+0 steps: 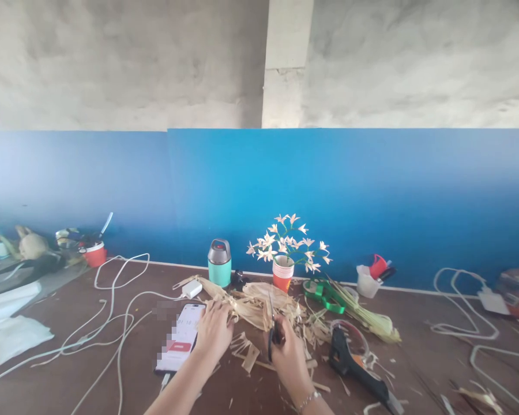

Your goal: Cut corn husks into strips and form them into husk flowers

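My right hand (288,353) is closed around the handles of a pair of scissors (271,323), whose blades point up and away from me. Straight ahead of the blades lies a pile of dried corn husk (251,305). My left hand (215,328) is at the pile's left end, fingers bent and closed on a piece of husk; the fingertips are partly hidden. Just left of that hand lies a lit phone (184,340). Cut husk strips (251,354) are scattered between the hands. Behind the pile, a paper cup (282,275) holds pale husk flowers (285,242) on green stems.
A teal-and-grey flask (219,265) stands behind my left hand. To the right lie green ribbon (328,297), a husk bundle (372,320) and a black glue gun (357,369). White cables (121,323) loop across the left. A blue panel (350,190) closes off the back.
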`<state>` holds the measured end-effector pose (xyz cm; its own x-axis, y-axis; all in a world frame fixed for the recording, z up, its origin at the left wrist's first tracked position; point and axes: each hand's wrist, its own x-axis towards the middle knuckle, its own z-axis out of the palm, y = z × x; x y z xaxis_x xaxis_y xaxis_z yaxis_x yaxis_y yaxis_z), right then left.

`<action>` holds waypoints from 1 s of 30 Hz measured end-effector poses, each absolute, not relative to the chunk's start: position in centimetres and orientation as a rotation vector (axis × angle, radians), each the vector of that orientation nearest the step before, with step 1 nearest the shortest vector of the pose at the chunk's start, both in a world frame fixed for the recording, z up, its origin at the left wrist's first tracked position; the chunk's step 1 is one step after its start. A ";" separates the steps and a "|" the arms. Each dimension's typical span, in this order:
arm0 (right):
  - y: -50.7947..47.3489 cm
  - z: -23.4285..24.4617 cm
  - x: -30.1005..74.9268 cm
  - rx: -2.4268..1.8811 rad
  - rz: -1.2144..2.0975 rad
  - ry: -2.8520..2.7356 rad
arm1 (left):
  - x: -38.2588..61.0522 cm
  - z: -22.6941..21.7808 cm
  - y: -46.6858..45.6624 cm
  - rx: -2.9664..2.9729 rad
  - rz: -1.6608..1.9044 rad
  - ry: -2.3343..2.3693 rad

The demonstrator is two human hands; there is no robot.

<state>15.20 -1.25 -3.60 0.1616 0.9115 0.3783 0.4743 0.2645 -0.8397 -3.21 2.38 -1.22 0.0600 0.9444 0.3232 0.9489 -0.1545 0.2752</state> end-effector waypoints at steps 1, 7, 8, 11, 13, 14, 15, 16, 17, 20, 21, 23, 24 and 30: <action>-1.1 -3.7 15.2 -1.376 0.498 -1.484 | -3.1 -1.0 2.5 -2.303 -0.692 -2.025; -1.2 -3.9 14.9 -1.421 0.413 -1.608 | -2.5 0.4 4.7 -2.443 -0.671 -1.926; -1.4 -3.9 14.8 -1.423 0.400 -1.644 | -2.3 0.6 5.2 -2.465 -0.661 -1.906; -2.1 -3.4 14.4 -1.367 0.361 -1.764 | -1.8 0.9 6.6 -2.512 -0.657 -1.848; -2.7 -2.9 14.2 -1.301 0.358 -1.830 | -1.5 0.9 7.3 -2.546 -0.653 -1.807; -3.0 -2.7 14.0 -1.274 0.359 -1.857 | -1.4 0.8 7.7 -2.553 -0.654 -1.797; -3.2 -2.4 13.9 -1.248 0.357 -1.884 | -1.3 0.8 8.0 -2.551 -0.655 -1.796; -3.5 -2.3 13.8 -1.225 0.350 -1.911 | -1.3 0.7 8.5 -2.539 -0.657 -1.804; -3.7 -2.2 13.7 -1.200 0.341 -1.937 | -1.4 0.6 8.9 -2.518 -0.658 -1.825; -3.9 -2.1 13.5 -1.161 0.326 -2.001 | -1.5 0.3 10.3 -2.474 -0.632 -1.885; -4.0 -2.1 13.4 -1.159 0.328 -2.014 | -1.5 0.1 10.7 -2.477 -0.617 -1.887; -4.0 -2.2 13.4 -1.163 0.333 -2.027 | -1.4 -0.2 11.3 -2.501 -0.585 -1.869; -3.9 -2.2 13.4 -1.167 0.334 -2.026 | -1.4 -0.3 11.5 -2.516 -0.570 -1.855; -3.7 -2.3 13.5 -1.218 0.351 -2.016 | -1.1 -0.8 11.4 -2.542 -0.540 -1.794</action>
